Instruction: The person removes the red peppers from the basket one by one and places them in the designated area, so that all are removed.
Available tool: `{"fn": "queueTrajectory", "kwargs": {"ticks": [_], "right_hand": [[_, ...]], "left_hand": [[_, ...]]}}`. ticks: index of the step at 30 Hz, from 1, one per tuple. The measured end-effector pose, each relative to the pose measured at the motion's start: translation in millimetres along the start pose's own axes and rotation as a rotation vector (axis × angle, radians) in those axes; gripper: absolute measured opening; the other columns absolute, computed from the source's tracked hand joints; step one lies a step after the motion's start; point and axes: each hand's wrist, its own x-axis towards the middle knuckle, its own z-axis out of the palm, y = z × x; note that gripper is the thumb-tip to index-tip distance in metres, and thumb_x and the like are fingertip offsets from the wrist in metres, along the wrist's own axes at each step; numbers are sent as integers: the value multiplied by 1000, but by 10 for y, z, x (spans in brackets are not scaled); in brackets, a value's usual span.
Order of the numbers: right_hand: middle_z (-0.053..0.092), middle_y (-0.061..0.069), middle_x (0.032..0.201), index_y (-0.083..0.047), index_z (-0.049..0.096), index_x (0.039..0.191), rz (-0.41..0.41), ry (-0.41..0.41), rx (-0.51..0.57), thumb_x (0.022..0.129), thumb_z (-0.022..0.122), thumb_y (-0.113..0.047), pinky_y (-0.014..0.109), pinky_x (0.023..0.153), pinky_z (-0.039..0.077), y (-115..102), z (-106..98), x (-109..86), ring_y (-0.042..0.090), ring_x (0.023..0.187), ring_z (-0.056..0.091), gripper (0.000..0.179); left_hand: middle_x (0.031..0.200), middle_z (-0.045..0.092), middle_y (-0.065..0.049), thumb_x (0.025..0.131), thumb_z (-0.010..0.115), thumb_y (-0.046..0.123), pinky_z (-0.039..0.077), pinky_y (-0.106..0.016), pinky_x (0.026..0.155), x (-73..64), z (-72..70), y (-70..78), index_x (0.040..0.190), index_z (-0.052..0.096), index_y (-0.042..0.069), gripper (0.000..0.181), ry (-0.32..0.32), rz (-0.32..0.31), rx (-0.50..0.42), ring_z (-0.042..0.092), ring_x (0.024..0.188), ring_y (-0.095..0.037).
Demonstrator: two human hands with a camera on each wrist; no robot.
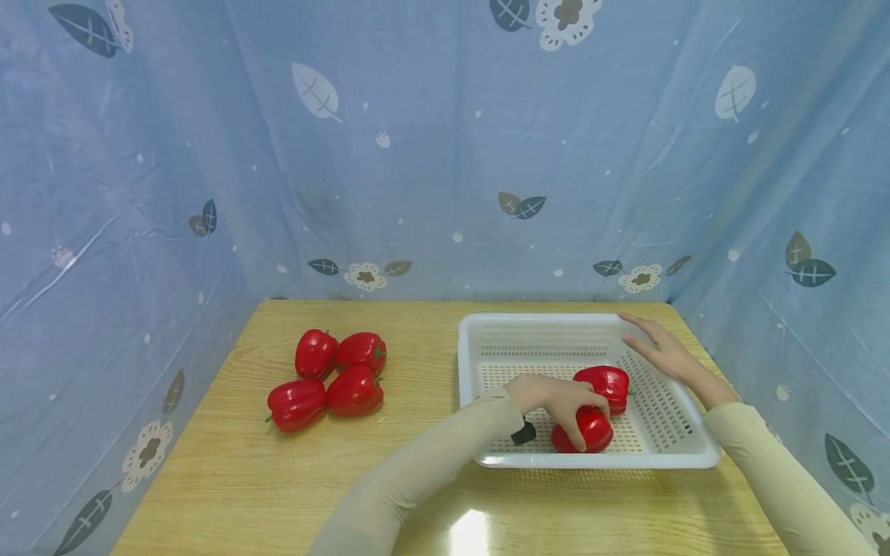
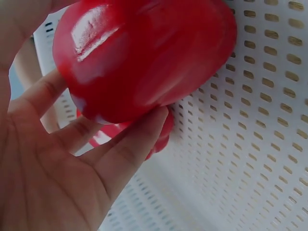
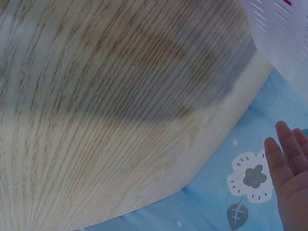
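Note:
In the head view my left hand [image 1: 559, 400] reaches into the white plastic basket [image 1: 591, 461] and grips a red bell pepper [image 1: 591, 432] near the front wall. The left wrist view shows that pepper [image 2: 144, 57] between thumb and fingers, close over the perforated basket floor [image 2: 269, 96]. A second bell pepper [image 1: 603, 386] lies just behind it in the basket, partly covered by the hand. My right hand [image 1: 664, 351] is at the basket's right rim, fingers extended and holding nothing; the right wrist view catches its fingers [image 3: 284, 163] at the lower right.
On the wooden table [image 1: 236, 479] to the left, several red bell peppers sit in a cluster, one of them a front-left pepper [image 1: 297, 405]. A blue patterned curtain [image 1: 417, 154] hangs behind the table and on both sides.

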Motion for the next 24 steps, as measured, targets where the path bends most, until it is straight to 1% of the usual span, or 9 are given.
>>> {"fn": "queueTrajectory", "kwargs": {"ticks": [4,9,14,21,24], "right_hand": [[32,25,142,-12,29,145,11,-6,1,96,47,-34,72,94,24,-9,-5,-3,48,127,29,57],[32,25,142,-10,30,145,15,-8,4,96,47,-34,72,93,24,-17,-15,-12,48,127,29,57],[34,24,142,-12,30,145,13,-3,8,96,47,-34,72,92,25,-9,-10,-4,47,126,31,56],[34,23,142,-14,30,145,19,-1,17,96,46,-36,73,91,25,-18,-6,-5,48,126,31,55],[34,23,142,-14,31,145,18,1,19,96,46,-36,73,91,25,-13,-2,-4,48,126,31,55]], "left_hand": [[115,43,15,72,78,31,45,-13,69,-27,-8,6,118,50,33,55,8,2,-38,39,105,1],[114,44,15,71,79,27,45,-12,68,-81,-42,1,116,51,32,54,29,24,-81,39,104,2],[114,45,14,70,80,26,45,-12,68,-137,-95,-36,115,51,30,54,67,47,-93,40,104,2],[117,44,12,71,79,26,45,-11,68,-209,-181,-82,120,49,30,57,115,71,-117,41,105,0],[117,43,11,71,79,27,45,-10,69,-242,-200,-111,121,49,31,58,135,91,-117,41,105,0]]}}
